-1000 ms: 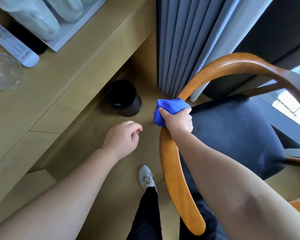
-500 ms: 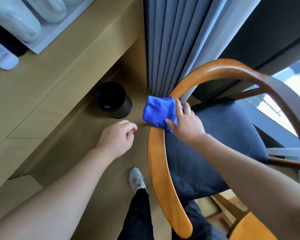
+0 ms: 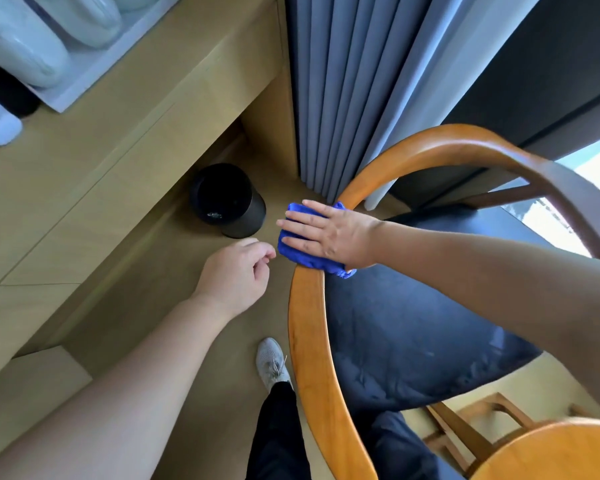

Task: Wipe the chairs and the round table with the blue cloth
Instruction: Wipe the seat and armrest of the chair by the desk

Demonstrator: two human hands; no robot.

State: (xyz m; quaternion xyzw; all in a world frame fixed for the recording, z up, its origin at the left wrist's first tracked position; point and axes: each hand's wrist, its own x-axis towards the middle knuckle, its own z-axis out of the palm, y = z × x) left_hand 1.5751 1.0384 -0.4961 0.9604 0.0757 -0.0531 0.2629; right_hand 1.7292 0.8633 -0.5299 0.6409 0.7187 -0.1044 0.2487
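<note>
Since half a second ago the right hand has been turned and laid flat on the blue cloth, which was then pinched from the side. The fingers are now held straight and spread. The cloth is pressed under the palm against the chair's curved wooden rail, at the bend near the grey curtain. It is only pressed, not gripped. The left hand is held loosely curled above the floor with nothing in it, just beside the cloth and near the black bin. The dark blue seat cushion is seen inside the rail, and a grey shoe is seen on the floor beside it.
</note>
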